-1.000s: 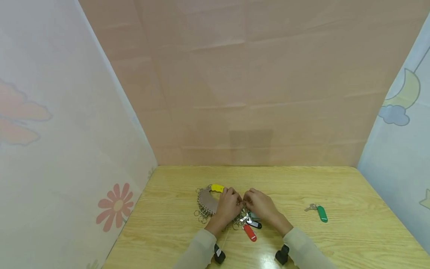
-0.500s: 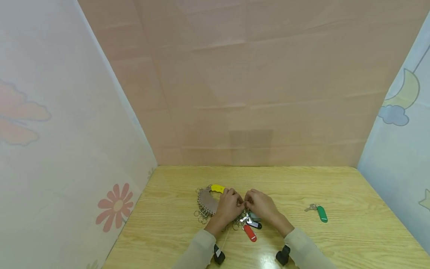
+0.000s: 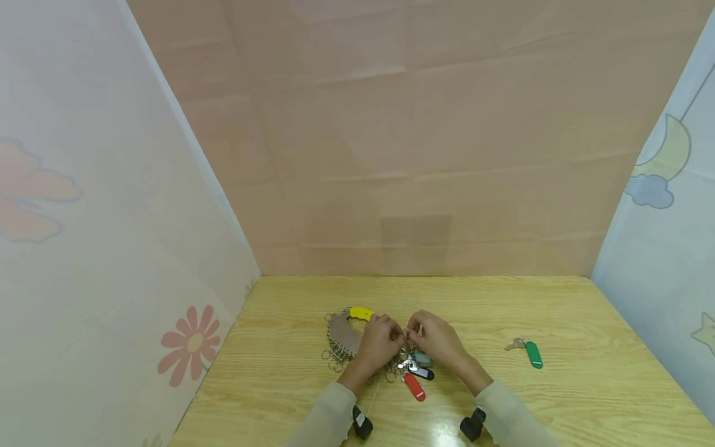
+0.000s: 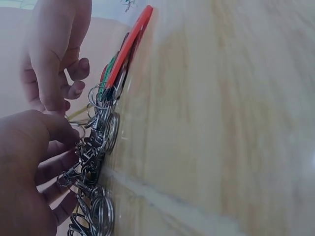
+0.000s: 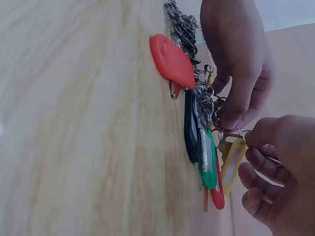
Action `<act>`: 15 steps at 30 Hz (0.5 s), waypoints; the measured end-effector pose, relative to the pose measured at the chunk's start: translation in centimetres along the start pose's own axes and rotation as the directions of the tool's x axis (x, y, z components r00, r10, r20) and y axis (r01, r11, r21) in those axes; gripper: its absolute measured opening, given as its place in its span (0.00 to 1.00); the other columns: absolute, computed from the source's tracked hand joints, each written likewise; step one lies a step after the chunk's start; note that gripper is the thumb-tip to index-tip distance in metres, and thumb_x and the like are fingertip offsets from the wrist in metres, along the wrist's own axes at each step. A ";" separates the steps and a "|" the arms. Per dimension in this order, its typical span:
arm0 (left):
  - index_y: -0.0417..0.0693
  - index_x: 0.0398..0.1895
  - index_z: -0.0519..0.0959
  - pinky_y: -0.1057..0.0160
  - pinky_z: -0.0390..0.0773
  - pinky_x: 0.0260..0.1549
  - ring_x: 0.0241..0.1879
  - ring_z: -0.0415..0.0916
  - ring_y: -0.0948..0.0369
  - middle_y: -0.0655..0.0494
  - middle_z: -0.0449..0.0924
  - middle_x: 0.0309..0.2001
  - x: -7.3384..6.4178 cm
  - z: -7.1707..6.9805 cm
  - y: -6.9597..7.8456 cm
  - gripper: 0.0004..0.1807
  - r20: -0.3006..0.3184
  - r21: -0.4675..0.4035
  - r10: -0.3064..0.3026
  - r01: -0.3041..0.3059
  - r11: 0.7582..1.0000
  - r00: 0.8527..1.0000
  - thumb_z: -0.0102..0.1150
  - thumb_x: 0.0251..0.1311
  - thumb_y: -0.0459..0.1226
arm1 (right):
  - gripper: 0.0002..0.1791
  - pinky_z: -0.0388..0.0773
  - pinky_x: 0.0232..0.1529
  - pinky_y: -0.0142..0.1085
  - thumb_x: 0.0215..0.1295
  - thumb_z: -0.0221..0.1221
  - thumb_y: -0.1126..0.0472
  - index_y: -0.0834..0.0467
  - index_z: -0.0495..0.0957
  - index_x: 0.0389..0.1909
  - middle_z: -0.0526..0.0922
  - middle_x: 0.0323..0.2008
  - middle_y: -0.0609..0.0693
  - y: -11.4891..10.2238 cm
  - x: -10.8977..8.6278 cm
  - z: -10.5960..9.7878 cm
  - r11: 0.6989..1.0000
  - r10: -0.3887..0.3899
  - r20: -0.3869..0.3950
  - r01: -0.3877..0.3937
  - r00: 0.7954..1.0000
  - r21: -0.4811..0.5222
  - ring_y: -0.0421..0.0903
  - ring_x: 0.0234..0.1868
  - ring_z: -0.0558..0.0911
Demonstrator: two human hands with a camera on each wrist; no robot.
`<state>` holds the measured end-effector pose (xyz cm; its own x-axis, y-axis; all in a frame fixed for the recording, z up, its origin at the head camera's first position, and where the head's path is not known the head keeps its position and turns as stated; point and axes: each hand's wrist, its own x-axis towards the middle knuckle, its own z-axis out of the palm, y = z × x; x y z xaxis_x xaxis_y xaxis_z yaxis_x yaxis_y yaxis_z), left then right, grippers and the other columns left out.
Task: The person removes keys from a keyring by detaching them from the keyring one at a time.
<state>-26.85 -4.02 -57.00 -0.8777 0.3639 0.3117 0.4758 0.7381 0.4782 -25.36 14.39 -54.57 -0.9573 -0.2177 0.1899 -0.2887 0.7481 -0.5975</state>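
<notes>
Both hands meet over a cluster of keys and key tags. In the right wrist view a yellow key tag (image 5: 233,160) with a key hangs from a key ring (image 5: 239,131). My left hand (image 3: 381,340) pinches this ring from one side. The thumb tip of my right hand (image 3: 436,338) is on the ring's other side, right at the tag's top; its other fingers curl loosely. Below lie a red key tag (image 3: 414,387), a black key tag (image 3: 421,373) and a green key tag (image 5: 208,164). Metal clasps (image 4: 91,152) and rings bunch under my left fingers.
A curved grey-brown band (image 3: 343,332), edged with rings, lies left of my hands, a yellow tag (image 3: 362,313) at its far end. Apart on the right lies a green key tag (image 3: 534,355) with a key. The wooden table (image 3: 592,397) ends at a backdrop.
My right thumb and fingers have parted slightly, and my right hand has shifted a little. More of a greenish tag shows beneath it. My left hand stays nearly in place.
</notes>
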 end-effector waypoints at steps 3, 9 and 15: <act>0.53 0.35 0.88 0.61 0.72 0.45 0.43 0.72 0.62 0.63 0.85 0.35 0.0 -0.2 -0.1 0.02 -0.005 -0.069 -0.013 0.013 0.998 1.000 0.71 0.66 0.38 | 0.05 0.71 0.23 0.31 0.71 0.67 0.62 0.49 0.82 0.37 0.78 0.32 0.40 0.0 0.0 -0.1 0.999 0.007 0.005 -0.007 1.000 0.046 0.34 0.21 0.75; 0.53 0.42 0.88 0.63 0.72 0.44 0.44 0.72 0.63 0.62 0.88 0.40 -0.1 -0.4 -0.3 0.02 -0.003 -0.183 -0.006 0.005 0.983 1.000 0.67 0.72 0.38 | 0.02 0.72 0.22 0.31 0.73 0.66 0.61 0.53 0.82 0.41 0.80 0.33 0.42 -0.2 -0.1 -0.2 0.994 -0.009 0.014 0.007 1.000 0.107 0.34 0.21 0.76; 0.54 0.45 0.89 0.67 0.73 0.41 0.44 0.72 0.63 0.61 0.89 0.43 -0.3 -0.5 -0.4 0.05 -0.005 -0.231 0.023 -0.024 0.973 1.000 0.65 0.75 0.39 | 0.01 0.72 0.21 0.31 0.76 0.64 0.61 0.55 0.83 0.43 0.84 0.34 0.42 -0.1 -0.2 -0.1 0.987 -0.039 0.012 0.037 0.999 0.156 0.34 0.21 0.78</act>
<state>-26.77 -4.73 -56.84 -0.8661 0.3781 0.3270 0.4968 0.5783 0.6471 -25.12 14.46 -54.51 -0.9455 -0.2545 0.2034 -0.3218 0.6329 -0.7042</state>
